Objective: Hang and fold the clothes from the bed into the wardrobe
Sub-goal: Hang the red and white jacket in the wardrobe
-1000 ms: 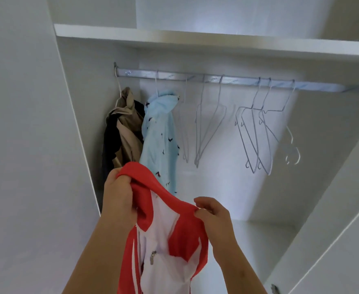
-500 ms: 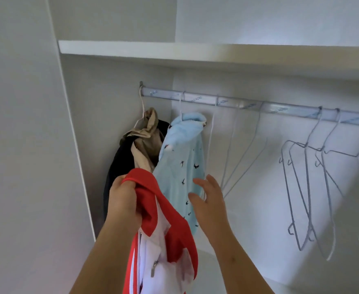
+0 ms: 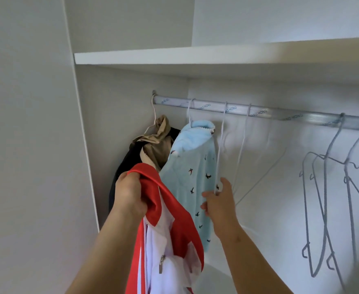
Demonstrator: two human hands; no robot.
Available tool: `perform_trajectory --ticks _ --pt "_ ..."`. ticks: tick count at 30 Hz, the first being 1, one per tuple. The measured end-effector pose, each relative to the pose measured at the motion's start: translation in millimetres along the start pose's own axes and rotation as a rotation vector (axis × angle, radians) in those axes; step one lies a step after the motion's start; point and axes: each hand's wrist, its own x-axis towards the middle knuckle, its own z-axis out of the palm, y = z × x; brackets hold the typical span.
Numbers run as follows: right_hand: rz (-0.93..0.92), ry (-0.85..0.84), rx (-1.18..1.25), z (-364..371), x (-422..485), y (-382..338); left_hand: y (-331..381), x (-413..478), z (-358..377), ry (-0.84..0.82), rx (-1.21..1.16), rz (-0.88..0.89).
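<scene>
Red-and-white garment (image 3: 170, 230) clamped in left hand (image 3: 132, 194); right hand (image 3: 219, 200) at wire hanger (image 3: 221, 145), grip unclear; rail (image 3: 280, 114) gap rightward.

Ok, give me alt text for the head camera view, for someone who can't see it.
A person's left hand grips a red and white jacket while the right hand reaches to an empty wire hanger on the wardrobe rail. A light blue bird-print garment hangs beside it.
</scene>
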Motion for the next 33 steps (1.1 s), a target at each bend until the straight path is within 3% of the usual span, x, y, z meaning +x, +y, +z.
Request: perform_trajectory --ticks 6,18,33 --pt "0.108 -0.095 0.099 -7.5 4.1 -13.0 -1.3 1.6 9.7 0.034 0.035 -0.026" --pt "-0.002 -0.100 0.158 0.6 -3.5 -29.1 -0.7 10.0 5.7 0.052 0.002 -0.057" --pt "-0.019 -0.078 0.155 45.0 -81.3 29.1 -10.6 8.9 -72.8 -0.014 0.087 -0.095"
